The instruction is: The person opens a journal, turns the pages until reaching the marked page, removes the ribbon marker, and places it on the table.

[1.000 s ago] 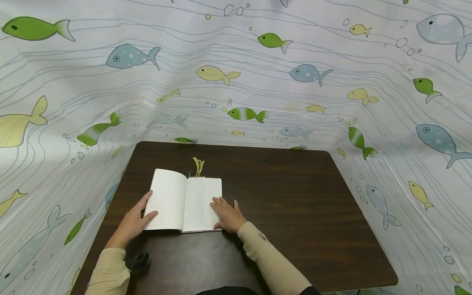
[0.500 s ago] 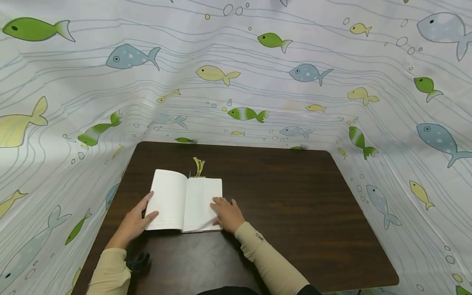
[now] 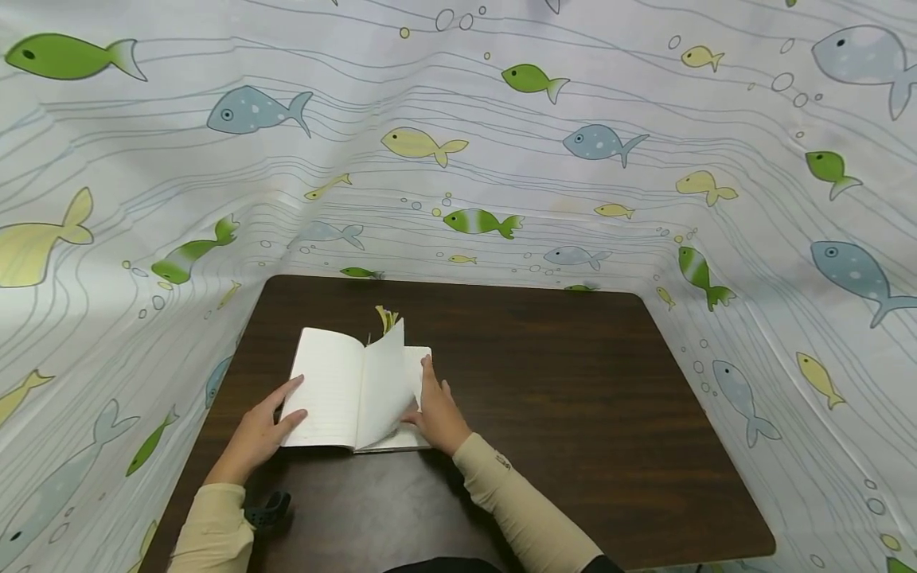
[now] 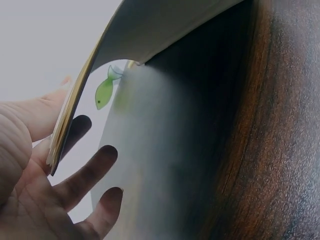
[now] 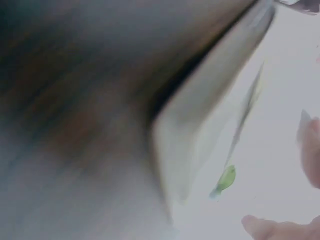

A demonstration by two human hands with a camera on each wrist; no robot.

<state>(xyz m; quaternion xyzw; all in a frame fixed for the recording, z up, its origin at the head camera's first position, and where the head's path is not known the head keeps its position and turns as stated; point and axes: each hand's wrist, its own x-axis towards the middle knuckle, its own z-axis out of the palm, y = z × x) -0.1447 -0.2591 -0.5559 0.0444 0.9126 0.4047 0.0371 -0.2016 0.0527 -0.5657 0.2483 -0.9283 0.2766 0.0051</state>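
An open notebook (image 3: 325,390) with off-white pages lies on the dark table, a yellow ribbon bookmark (image 3: 384,316) at its top. My left hand (image 3: 258,430) pinches the notebook's left side. The left wrist view puts the thumb on the page side and a finger behind the cover (image 4: 85,85), its other fingers spread below. One right-hand page (image 3: 383,390) stands lifted and curved. Beside its free edge is my right hand (image 3: 442,418), fingers extended and thumb apart; whether they touch the page is hard to tell. The right wrist view is blurred along the notebook's edge (image 5: 190,130).
The brown wooden table (image 3: 573,414) extends to the right of the notebook. A dark strap-like object (image 3: 267,509) shows at the left wrist. White fish-patterned cloth (image 3: 501,175) surrounds the table's back and sides.
The right-hand page, flat before, has risen and curls leftward. My right hand has turned more upright, its fingers moving off the page surface. The left hand stays nearly still.
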